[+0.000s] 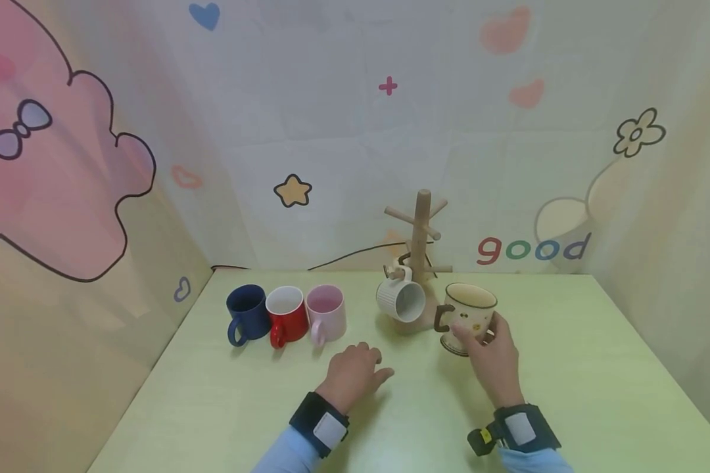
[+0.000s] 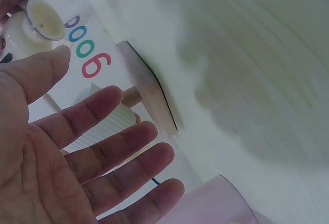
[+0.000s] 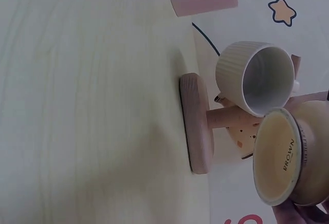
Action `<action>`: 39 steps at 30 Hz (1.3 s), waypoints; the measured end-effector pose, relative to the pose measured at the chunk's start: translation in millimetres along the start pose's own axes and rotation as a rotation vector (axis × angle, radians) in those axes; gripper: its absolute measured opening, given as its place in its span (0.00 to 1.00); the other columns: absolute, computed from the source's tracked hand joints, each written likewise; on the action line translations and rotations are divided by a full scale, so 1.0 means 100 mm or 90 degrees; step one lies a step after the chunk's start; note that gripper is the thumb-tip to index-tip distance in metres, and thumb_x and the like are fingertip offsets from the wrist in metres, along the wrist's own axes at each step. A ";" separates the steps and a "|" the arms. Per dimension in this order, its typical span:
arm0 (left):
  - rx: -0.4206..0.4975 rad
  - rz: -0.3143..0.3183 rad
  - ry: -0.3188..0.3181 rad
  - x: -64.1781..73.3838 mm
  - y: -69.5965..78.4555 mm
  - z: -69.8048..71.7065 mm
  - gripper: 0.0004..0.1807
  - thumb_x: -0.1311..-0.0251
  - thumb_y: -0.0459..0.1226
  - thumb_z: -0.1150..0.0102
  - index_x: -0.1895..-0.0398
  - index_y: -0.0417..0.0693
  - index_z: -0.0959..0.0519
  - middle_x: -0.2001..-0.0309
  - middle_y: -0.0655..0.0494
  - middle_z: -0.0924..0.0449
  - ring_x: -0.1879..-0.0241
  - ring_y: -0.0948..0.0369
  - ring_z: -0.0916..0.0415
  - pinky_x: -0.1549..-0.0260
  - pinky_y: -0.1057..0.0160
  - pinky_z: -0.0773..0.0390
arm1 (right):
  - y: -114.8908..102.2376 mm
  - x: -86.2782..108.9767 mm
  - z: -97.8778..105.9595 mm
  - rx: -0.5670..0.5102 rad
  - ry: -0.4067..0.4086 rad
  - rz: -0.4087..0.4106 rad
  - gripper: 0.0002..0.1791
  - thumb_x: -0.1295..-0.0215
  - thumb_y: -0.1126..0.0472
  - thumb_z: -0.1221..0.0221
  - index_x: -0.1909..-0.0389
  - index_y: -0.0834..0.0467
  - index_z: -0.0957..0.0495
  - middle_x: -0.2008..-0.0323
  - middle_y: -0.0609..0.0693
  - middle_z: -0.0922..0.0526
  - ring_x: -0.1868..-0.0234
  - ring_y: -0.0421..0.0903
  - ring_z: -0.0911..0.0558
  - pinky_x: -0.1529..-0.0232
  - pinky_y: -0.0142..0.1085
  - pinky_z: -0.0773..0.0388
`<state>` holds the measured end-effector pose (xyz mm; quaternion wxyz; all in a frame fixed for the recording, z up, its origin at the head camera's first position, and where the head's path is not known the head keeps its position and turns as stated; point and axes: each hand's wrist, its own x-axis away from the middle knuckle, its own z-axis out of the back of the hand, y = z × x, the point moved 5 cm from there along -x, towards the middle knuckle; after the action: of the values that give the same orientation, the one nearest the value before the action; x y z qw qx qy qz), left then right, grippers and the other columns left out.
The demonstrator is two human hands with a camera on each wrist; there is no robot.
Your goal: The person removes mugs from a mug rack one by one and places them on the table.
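Note:
My right hand grips a cream mug with a dark rim and brown handle, its thumb on the front and fingers at the right side. In the right wrist view the underside of the cream mug shows lettering, raised off the table. Just left of it stands a wooden mug tree, with a ribbed white mug hanging by its handle from a lower peg. My left hand hovers over the table, holding nothing; its fingers spread apart in the left wrist view.
Left of the tree, a navy mug, a red mug and a pink mug stand in a row, handles toward me. Behind the tree's post hangs a spotted mug, mostly hidden. A printed curtain backs the pale table.

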<state>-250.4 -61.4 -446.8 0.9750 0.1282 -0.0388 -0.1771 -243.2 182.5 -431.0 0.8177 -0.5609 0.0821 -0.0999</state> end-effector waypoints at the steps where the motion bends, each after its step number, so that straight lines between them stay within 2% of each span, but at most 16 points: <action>1: 0.002 -0.003 0.002 0.00 0.00 0.00 0.19 0.36 0.53 0.38 0.56 0.48 0.17 0.67 0.54 0.22 0.68 0.56 0.26 0.70 0.58 0.24 | 0.00 0.02 -0.01 -0.002 0.000 0.009 0.54 0.37 0.36 0.39 0.23 0.60 0.54 0.30 0.62 0.39 0.37 0.57 0.30 0.44 0.48 0.27; 6: 0.032 -0.011 0.006 0.01 0.03 0.09 0.19 0.36 0.53 0.38 0.55 0.48 0.17 0.65 0.54 0.20 0.67 0.57 0.23 0.70 0.58 0.23 | -0.04 0.09 -0.08 -0.011 -0.005 0.046 0.54 0.39 0.38 0.36 0.23 0.59 0.53 0.29 0.61 0.39 0.36 0.59 0.30 0.41 0.53 0.28; 10: 0.062 -0.016 0.003 0.03 0.07 0.17 0.23 0.37 0.55 0.39 0.51 0.47 0.17 0.60 0.53 0.17 0.63 0.57 0.20 0.65 0.57 0.21 | -0.05 0.11 -0.14 0.001 -0.009 0.077 0.53 0.40 0.40 0.34 0.24 0.58 0.51 0.30 0.61 0.38 0.35 0.60 0.30 0.40 0.55 0.29; 14: 0.091 -0.036 0.005 0.04 0.12 0.24 0.30 0.37 0.60 0.42 0.46 0.46 0.18 0.54 0.52 0.16 0.56 0.55 0.19 0.59 0.55 0.20 | -0.05 0.13 -0.20 0.020 -0.013 0.098 0.52 0.41 0.41 0.32 0.25 0.58 0.48 0.31 0.60 0.36 0.35 0.61 0.30 0.40 0.56 0.30; 19: 0.115 -0.062 0.007 0.03 0.19 0.33 0.34 0.37 0.63 0.46 0.45 0.45 0.19 0.52 0.53 0.16 0.53 0.56 0.19 0.56 0.55 0.21 | -0.01 0.15 -0.25 0.039 -0.023 0.125 0.52 0.43 0.41 0.31 0.26 0.58 0.45 0.32 0.60 0.35 0.35 0.62 0.30 0.41 0.58 0.30; 25: 0.146 -0.081 -0.015 -0.02 0.26 0.37 0.31 0.36 0.62 0.44 0.46 0.47 0.19 0.54 0.54 0.15 0.59 0.58 0.19 0.63 0.59 0.21 | 0.00 0.19 -0.30 0.086 -0.010 0.215 0.49 0.45 0.49 0.27 0.29 0.60 0.42 0.36 0.62 0.32 0.38 0.62 0.28 0.42 0.60 0.30; 29: 0.165 -0.099 -0.018 -0.03 0.30 0.36 0.25 0.35 0.59 0.43 0.52 0.49 0.18 0.63 0.58 0.17 0.69 0.63 0.24 0.72 0.64 0.25 | 0.00 0.23 -0.33 0.110 0.004 0.267 0.48 0.48 0.53 0.25 0.30 0.61 0.39 0.38 0.62 0.29 0.41 0.60 0.26 0.45 0.59 0.29; 34: 0.185 -0.126 -0.026 -0.03 0.35 0.32 0.15 0.33 0.52 0.42 0.60 0.52 0.18 0.72 0.66 0.22 0.74 0.67 0.28 0.76 0.67 0.28 | 0.01 0.28 -0.37 0.124 0.005 0.301 0.47 0.50 0.53 0.23 0.32 0.60 0.37 0.40 0.61 0.28 0.42 0.59 0.25 0.46 0.59 0.28; 39: 0.188 -0.141 -0.033 -0.01 0.36 0.29 0.09 0.30 0.45 0.44 0.66 0.53 0.19 0.76 0.67 0.25 0.77 0.67 0.31 0.79 0.68 0.31 | -0.01 0.31 -0.41 0.145 0.004 0.329 0.47 0.52 0.56 0.22 0.33 0.61 0.36 0.40 0.61 0.27 0.43 0.60 0.24 0.47 0.59 0.27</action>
<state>-242.7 -35.2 -409.6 0.9189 0.2685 -0.0754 -0.2791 -223.3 137.5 -445.1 0.8737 -0.4254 0.2131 0.1015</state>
